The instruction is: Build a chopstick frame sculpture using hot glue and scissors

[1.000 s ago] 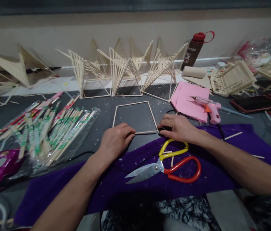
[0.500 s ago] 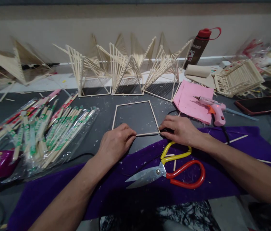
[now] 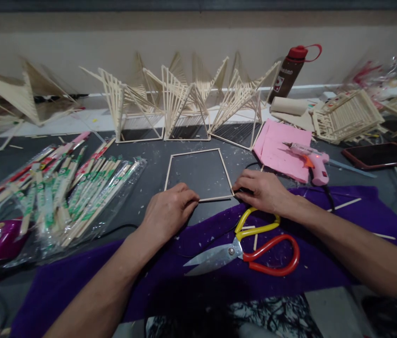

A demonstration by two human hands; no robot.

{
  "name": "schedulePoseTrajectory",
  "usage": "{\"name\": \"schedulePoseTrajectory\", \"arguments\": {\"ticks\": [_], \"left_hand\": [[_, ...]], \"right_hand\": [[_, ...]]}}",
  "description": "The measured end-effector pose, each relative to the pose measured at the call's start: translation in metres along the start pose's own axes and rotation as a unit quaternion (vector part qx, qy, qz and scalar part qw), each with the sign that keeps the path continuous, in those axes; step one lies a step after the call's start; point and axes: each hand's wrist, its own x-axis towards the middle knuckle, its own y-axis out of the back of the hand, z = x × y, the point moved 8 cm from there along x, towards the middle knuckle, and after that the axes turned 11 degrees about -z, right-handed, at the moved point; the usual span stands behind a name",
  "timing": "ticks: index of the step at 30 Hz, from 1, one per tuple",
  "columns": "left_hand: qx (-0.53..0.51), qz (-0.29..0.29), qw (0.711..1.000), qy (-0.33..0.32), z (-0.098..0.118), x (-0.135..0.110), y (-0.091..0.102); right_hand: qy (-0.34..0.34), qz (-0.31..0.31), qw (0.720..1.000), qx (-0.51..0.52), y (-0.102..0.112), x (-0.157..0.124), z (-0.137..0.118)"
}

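Grey surface (image 3: 149, 159), flecked with pale chips, is carrying everything. Square stick frame (image 3: 194, 152) is lying flat at centre. Chopstick packs (image 3: 79, 192) are fanning out to its left. Purple cloth (image 3: 325, 263) is covering the near edge. Pink sheet (image 3: 276, 145) is lying right of the frame, phone (image 3: 377, 154) further right. Stick models (image 3: 180, 103) are standing in a row along the wall.

Stick frame (image 3: 194, 152): a square of four thin, pale wooden sticks, open in the middle.
Pose: lying flat.
Near side: spans from the left hand (image 3: 170, 211) fingertips to the right hand (image 3: 263, 190) fingertips, which cover its corner.
Far side: beyond both sets of fingers, untouched.
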Motion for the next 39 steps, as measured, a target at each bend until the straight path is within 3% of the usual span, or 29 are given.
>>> {"name": "schedulePoseTrajectory", "arguments": {"ticks": [39], "left_hand": [[0.048,0.003,0.999,0.011,0.0019,-0.0029,0.0026]], "right_hand": [[-0.002,0.012,1.0,-0.002,-0.0013,0.0042,-0.0026]]}}
